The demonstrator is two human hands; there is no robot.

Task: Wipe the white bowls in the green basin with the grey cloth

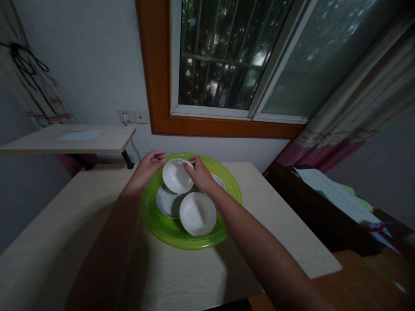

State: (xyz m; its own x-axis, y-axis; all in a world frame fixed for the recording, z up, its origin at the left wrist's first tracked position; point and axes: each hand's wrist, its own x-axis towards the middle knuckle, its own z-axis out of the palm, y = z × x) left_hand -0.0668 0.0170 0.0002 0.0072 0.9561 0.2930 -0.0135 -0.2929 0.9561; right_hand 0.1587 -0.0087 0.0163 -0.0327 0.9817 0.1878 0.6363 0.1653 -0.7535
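Observation:
A white bowl (177,176), tilted toward me, is held above the green tray (152,229). My right hand (199,173) grips its right rim, the thumb lying over the edge. At the bowl's left rim is my left hand (148,169), fingers and thumb apart; whether it touches the bowl I cannot tell. Under the held bowl lies a pale plate or shallow dish (167,204), partly covered. A second white bowl (197,214) rests upright at the front of the tray. Another white dish (219,181) is mostly hidden behind my right hand and wrist.
The tray sits on a light wooden table (275,224) against the wall, below a window (227,65). A raised shelf (106,142) stands at the left, with a paper (79,135) on it. Papers (333,194) lie on dark furniture at the right.

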